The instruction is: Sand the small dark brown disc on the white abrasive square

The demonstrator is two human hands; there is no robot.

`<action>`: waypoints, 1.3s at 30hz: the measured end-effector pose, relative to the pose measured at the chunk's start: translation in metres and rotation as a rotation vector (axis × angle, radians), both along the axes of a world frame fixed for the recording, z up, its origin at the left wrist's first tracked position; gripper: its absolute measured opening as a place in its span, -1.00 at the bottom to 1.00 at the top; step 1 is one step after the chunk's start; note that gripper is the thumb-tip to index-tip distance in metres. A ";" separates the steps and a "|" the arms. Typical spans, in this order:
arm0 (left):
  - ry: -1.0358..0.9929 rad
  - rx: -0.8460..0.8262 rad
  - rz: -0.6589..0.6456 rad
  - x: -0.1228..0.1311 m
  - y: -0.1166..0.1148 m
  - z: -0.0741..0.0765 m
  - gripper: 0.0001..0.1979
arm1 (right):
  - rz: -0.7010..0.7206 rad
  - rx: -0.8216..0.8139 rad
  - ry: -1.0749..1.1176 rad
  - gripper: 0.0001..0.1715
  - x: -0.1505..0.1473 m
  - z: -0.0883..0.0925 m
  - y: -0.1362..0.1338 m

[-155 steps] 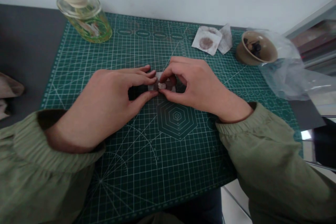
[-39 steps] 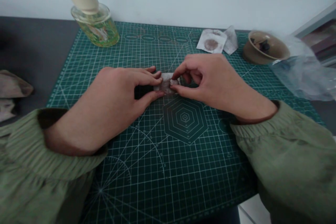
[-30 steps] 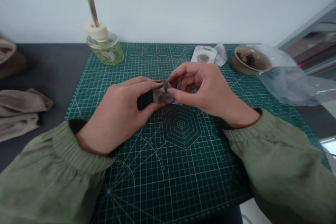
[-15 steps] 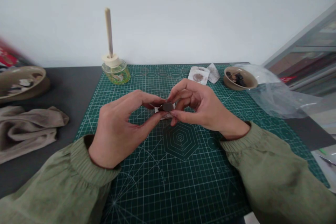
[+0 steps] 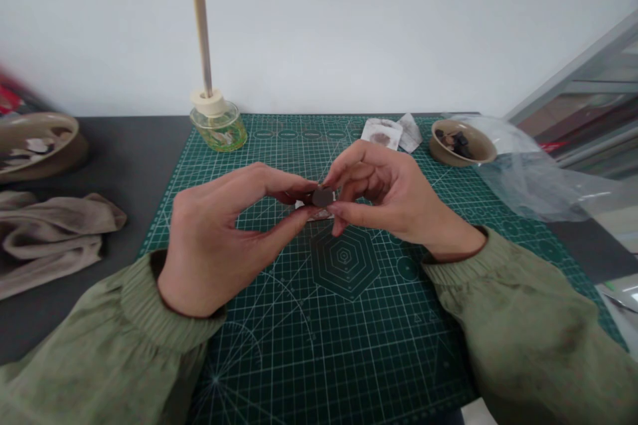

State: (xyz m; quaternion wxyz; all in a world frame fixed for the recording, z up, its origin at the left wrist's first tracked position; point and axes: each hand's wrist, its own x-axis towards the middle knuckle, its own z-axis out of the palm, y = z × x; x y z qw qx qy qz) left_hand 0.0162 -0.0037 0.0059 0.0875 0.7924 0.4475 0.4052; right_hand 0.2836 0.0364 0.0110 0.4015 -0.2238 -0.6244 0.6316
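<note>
A small dark round disc (image 5: 322, 196) is held up over the green cutting mat (image 5: 319, 319), pinched from both sides. My left hand (image 5: 224, 232) grips it between thumb and forefinger from the left. My right hand (image 5: 386, 196) pinches it from the right with its other fingers curled. A scrap of pale wrapper (image 5: 319, 214) shows just under the disc, below my fingertips; whether it lies on the mat or is held I cannot tell.
A glass bottle with a stick (image 5: 214, 121) stands at the mat's far left. Torn white wrappers (image 5: 391, 133), a tan bowl of dark pieces (image 5: 461, 141) and a clear plastic bag (image 5: 538, 179) lie far right. A beige cloth (image 5: 50, 239) and another bowl (image 5: 37, 143) are left.
Both hands have lifted off the mat, raising the dark disc out of the pale wrapper. The view has tilted up, bringing the left bowl and cloth into sight.
</note>
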 end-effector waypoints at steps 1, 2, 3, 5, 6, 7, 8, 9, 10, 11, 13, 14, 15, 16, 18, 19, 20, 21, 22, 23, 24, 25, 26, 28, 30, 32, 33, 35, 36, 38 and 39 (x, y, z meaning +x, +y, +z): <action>-0.001 -0.007 0.005 0.000 0.000 0.000 -0.65 | 0.002 0.004 0.007 -0.40 0.001 0.000 0.000; -0.010 -0.002 0.005 0.001 0.001 0.000 -0.66 | 0.006 0.007 0.016 -0.42 0.001 -0.001 0.000; -0.021 0.009 0.002 0.001 0.001 0.000 -0.68 | 0.012 0.008 0.026 -0.43 0.002 -0.001 0.000; -0.039 0.035 0.000 0.002 0.001 0.001 -0.72 | 0.020 0.003 0.043 -0.45 0.002 -0.001 0.000; -0.042 0.038 -0.001 0.002 0.001 0.002 -0.72 | 0.024 -0.002 0.048 -0.46 0.002 0.000 -0.001; -0.044 0.035 -0.002 0.002 0.000 0.002 -0.73 | 0.026 -0.007 0.050 -0.47 0.002 0.000 -0.001; -0.046 0.031 -0.005 0.002 0.000 0.003 -0.73 | 0.027 -0.010 0.049 -0.47 0.002 0.001 -0.001; -0.050 0.029 -0.013 0.002 -0.001 0.004 -0.75 | 0.025 -0.013 0.044 -0.46 0.001 0.002 -0.001; -0.056 0.030 -0.028 0.002 -0.001 0.004 -0.78 | 0.024 -0.013 0.040 -0.45 0.001 0.003 -0.001; -0.062 0.035 -0.045 0.002 -0.001 0.005 -0.81 | 0.021 -0.015 0.035 -0.44 0.000 0.004 -0.001; -0.077 0.052 -0.078 0.002 -0.001 0.005 -0.89 | 0.013 -0.017 0.024 -0.42 -0.001 0.004 -0.001; -0.088 0.062 -0.097 0.002 -0.001 0.004 -0.92 | 0.014 -0.011 0.029 -0.41 -0.002 0.004 -0.001; -0.100 0.070 -0.115 0.003 0.000 0.003 -0.94 | 0.017 -0.004 0.038 -0.41 -0.002 0.004 0.000; -0.113 0.077 -0.129 0.003 0.000 0.002 -0.95 | 0.022 0.006 0.050 -0.41 -0.002 0.003 0.000; -0.141 0.084 -0.143 0.004 0.001 0.001 -0.97 | 0.029 0.027 0.073 -0.41 -0.001 0.001 0.001; -0.160 0.078 -0.146 0.004 0.001 0.001 -0.97 | 0.026 0.036 0.076 -0.42 -0.001 0.000 0.002; -0.182 0.055 -0.148 0.005 0.001 0.002 -0.95 | 0.021 0.042 0.070 -0.43 0.000 -0.001 0.002; -0.217 0.022 -0.154 0.005 0.001 0.003 -0.92 | 0.017 0.050 0.066 -0.44 0.001 -0.001 0.003; -0.257 -0.029 -0.164 0.006 0.000 0.005 -0.90 | 0.012 0.059 0.059 -0.44 0.002 -0.002 0.003; -0.303 -0.094 -0.180 0.007 0.000 0.008 -0.89 | 0.007 0.067 0.049 -0.45 0.003 -0.003 0.003; -0.347 -0.163 -0.196 0.008 0.000 0.011 -0.92 | 0.002 0.076 0.038 -0.45 0.003 -0.003 0.003; -0.386 -0.232 -0.210 0.008 0.001 0.014 -0.97 | -0.004 0.084 0.024 -0.45 0.004 -0.004 0.003; -0.418 -0.291 -0.219 0.009 0.002 0.016 -0.98 | -0.010 0.093 0.010 -0.45 0.004 -0.004 0.002; -0.462 -0.393 -0.236 0.010 0.004 0.018 -0.96 | -0.022 0.112 -0.019 -0.46 0.004 -0.005 0.001; -0.518 -0.466 -0.266 0.010 0.007 0.017 -0.93 | -0.028 0.126 -0.032 -0.47 0.004 -0.004 0.001; -0.580 -0.510 -0.311 0.010 0.008 0.013 -0.85 | -0.029 0.128 -0.031 -0.48 0.004 -0.004 0.000; -0.605 -0.519 -0.331 0.010 0.009 0.011 -0.81 | -0.030 0.125 -0.028 -0.47 0.004 -0.004 0.000; -0.641 -0.530 -0.357 0.010 0.009 0.010 -0.78 | -0.032 0.118 -0.025 -0.46 0.004 -0.004 0.000; -0.650 -0.535 -0.362 0.010 0.009 0.010 -0.77 | -0.030 0.117 -0.024 -0.47 0.004 -0.003 0.000; -0.647 -0.554 -0.353 0.011 0.009 0.013 -0.80 | -0.026 0.124 -0.016 -0.49 0.004 -0.003 0.000; -0.636 -0.568 -0.343 0.011 0.008 0.014 -0.82 | -0.026 0.130 -0.014 -0.49 0.004 -0.003 0.000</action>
